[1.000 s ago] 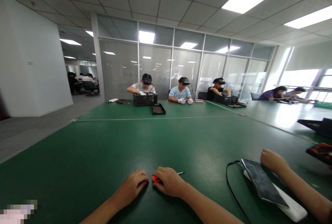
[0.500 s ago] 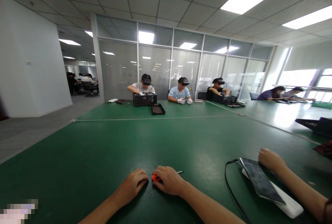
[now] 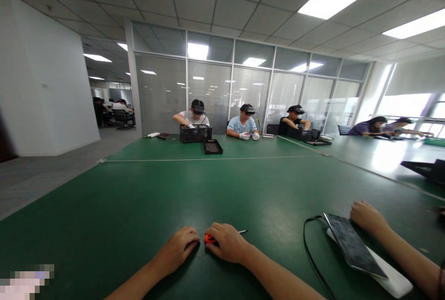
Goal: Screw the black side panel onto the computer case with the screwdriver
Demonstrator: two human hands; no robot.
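Note:
My left hand and my right hand rest side by side on the green table at the bottom centre. The right hand is closed over a small screwdriver: its orange handle shows at the knuckles and the thin metal shaft sticks out to the right. The left hand lies palm down with its fingers curled, the fingertips close to the orange handle. What is under those fingers is hidden.
Another person's hand and forearm lie at the right beside a dark phone propped on a white block, with a black cable. Across the table, several people work at black crates and a tray.
Both my hands stay where they were. The view has shifted slightly, and a red and black object at the right edge has dropped out of sight.

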